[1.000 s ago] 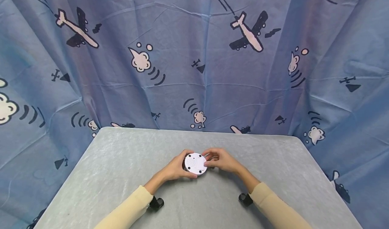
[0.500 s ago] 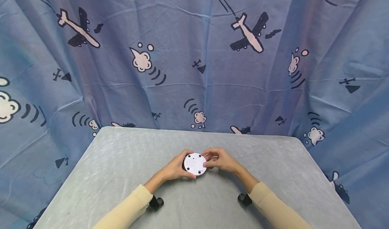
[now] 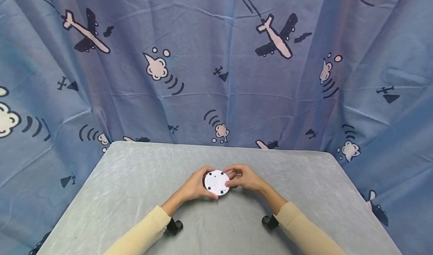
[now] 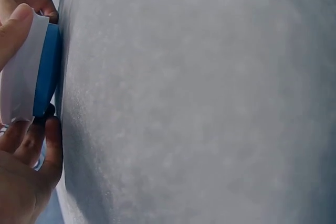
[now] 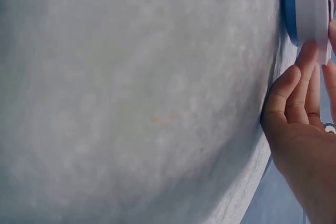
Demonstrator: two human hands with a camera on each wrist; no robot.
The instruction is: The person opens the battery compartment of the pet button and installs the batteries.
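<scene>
A round blue-and-white device (image 3: 213, 185) is held above the grey table, its white underside facing up. Speaker holes, small black feet and a rectangular cover panel show on that side; its blue part shows in the left wrist view beneath the white body (image 4: 23, 72). My left hand (image 3: 196, 186) grips it from the left, thumb along the near rim and fingers round the far side. On the right, my right hand (image 3: 246, 178) pinches the edge, its thumb on the panel and forefinger at the far rim. The right wrist view shows other curled fingers below the rim.
The grey table (image 3: 152, 176) stretches out on all sides of the hands. Behind it hangs a blue curtain (image 3: 193, 67) printed with planes and clouds. Black wrist mounts (image 3: 174, 226) sit by both sleeves. A dark cord-like thing (image 3: 37, 247) lies at the lower left, beyond the table.
The device and the right hand have shifted very slightly to the left. The grip of both hands looks the same.
</scene>
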